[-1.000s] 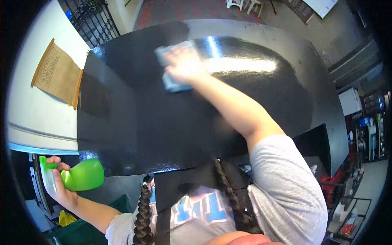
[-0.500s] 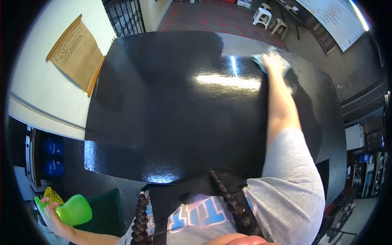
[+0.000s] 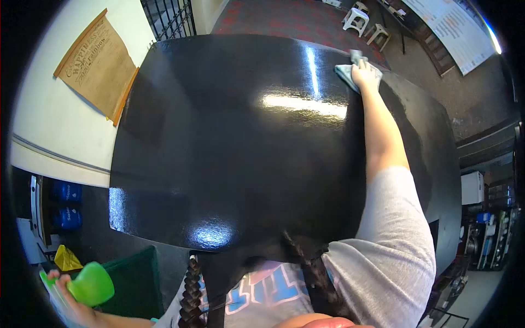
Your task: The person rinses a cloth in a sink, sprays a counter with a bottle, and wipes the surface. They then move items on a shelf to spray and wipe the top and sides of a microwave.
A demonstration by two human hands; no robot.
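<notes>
A large dark table point(image 3: 235, 142) with a glossy surface fills the middle of the head view. At its far right part, my right hand point(image 3: 366, 75) presses a light cloth point(image 3: 345, 71) on the surface, with the arm stretched out. My left hand point(image 3: 68, 292) is low at the left, away from the table, with its fingers wrapped round a bright green spray bottle point(image 3: 94, 284). The bottle is tilted.
A brown hanging scroll point(image 3: 98, 63) is on the white wall at the left. White stools point(image 3: 356, 21) stand beyond the far right edge. Blue containers point(image 3: 67, 217), a yellow object point(image 3: 67, 258) and a green mat point(image 3: 134, 281) lie at the lower left.
The pale dry-looking patch along the far edge now looks dark and wet. My right hand and the cloth have shifted slightly left. The green bottle has moved a little left.
</notes>
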